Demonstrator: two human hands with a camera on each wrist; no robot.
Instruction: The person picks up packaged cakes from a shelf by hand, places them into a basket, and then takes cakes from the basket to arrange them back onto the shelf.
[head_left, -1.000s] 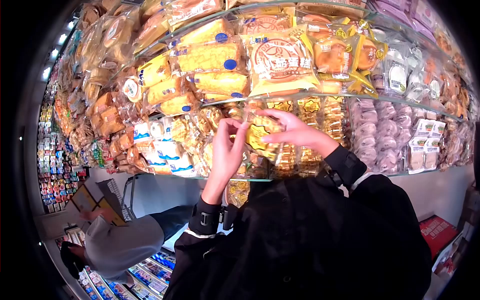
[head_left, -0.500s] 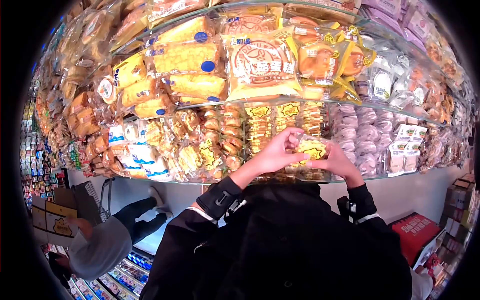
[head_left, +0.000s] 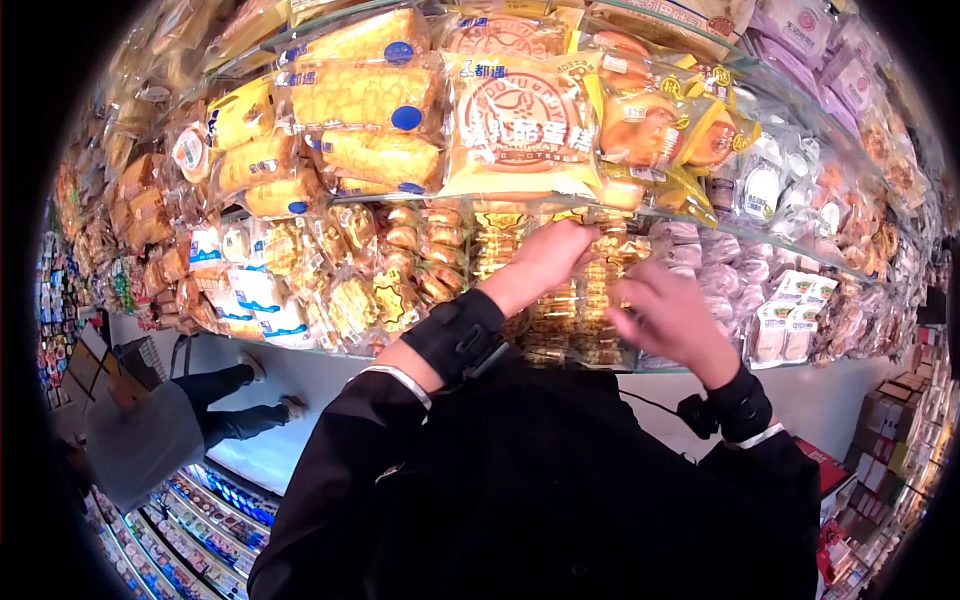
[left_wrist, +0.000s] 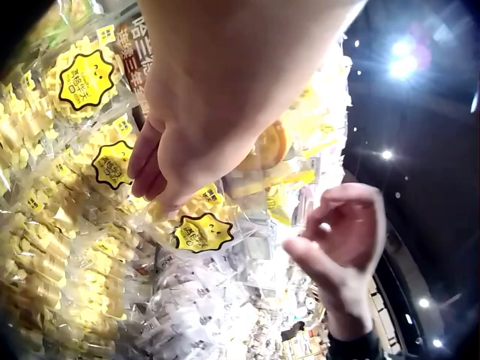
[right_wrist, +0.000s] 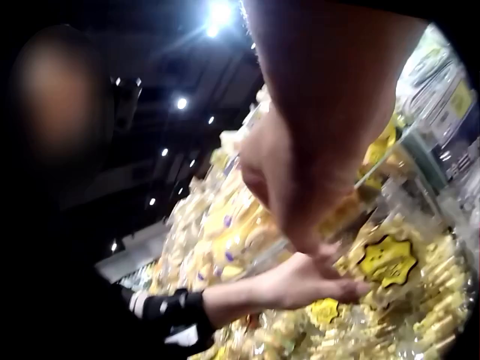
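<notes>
My left hand [head_left: 555, 255] reaches over the yellow columns on the lower shelf. In the left wrist view its fingers [left_wrist: 146, 169] bend down at the edge of a clear snack packet [left_wrist: 202, 232] with a yellow star-shaped label, and pinch it there. The right wrist view shows the same packet [right_wrist: 386, 261] beside that hand's fingertips. My right hand [head_left: 665, 315], blurred, hovers to the right over the shelf front, holding nothing, its fingers loosely bent. Similar packets [left_wrist: 112, 165] with star labels stand in neighbouring columns.
On the glass shelf above lie large bagged cakes [head_left: 525, 125] and yellow bread rolls [head_left: 360, 95]. Purple-wrapped buns [head_left: 720, 270] and white packs [head_left: 790, 315] fill the right side. Another person [head_left: 150, 440] stands at lower left. Boxes [head_left: 885, 430] are stacked at far right.
Both hands held a star-labelled packet together. The left hand has carried it forward to the columns, while the right hand has let go and drawn away. The view has shifted.
</notes>
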